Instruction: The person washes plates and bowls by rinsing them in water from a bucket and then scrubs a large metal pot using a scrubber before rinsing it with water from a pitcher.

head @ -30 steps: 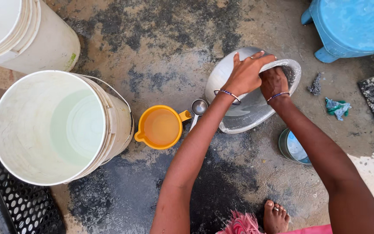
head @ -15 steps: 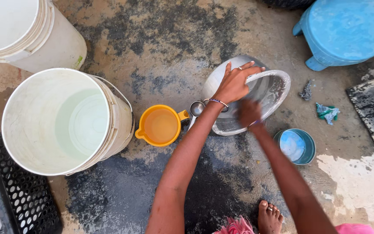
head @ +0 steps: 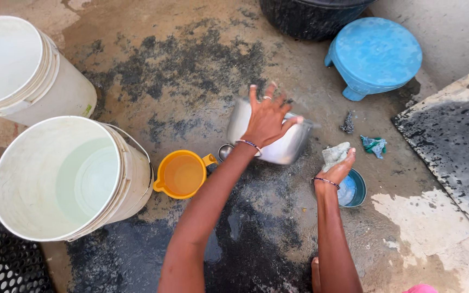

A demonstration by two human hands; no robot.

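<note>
Left hand (head: 267, 120) is spread flat w/ fingers splayed on the steel pot (head: 278, 142), gripping its side and tipping it on the wet floor (head: 191, 65); the pot is blurred, so how far it's tilted can't be told exactly. Right hand (head: 338, 165) is clenched on a pale soapy cloth (head: 334, 153), held off the pot, just right of it and directly above a small blue bowl (head: 356, 191) of what looks like soap. Judging by this, scrubbing seems partway: cloth is loaded, pot not yet rinsed, no suds visible on it. Left of the left hand sits an orange jug (head: 181, 173) of water, then 2 white buckets (head: 66, 179), the nearer 1 holding water. A spoon (head: 225, 152) lies touching the pot's near side. Beyond the right hand: scrubber scrap (head: 347, 123), green rag (head: 374, 145), blue stool (head: 375, 54).
</note>
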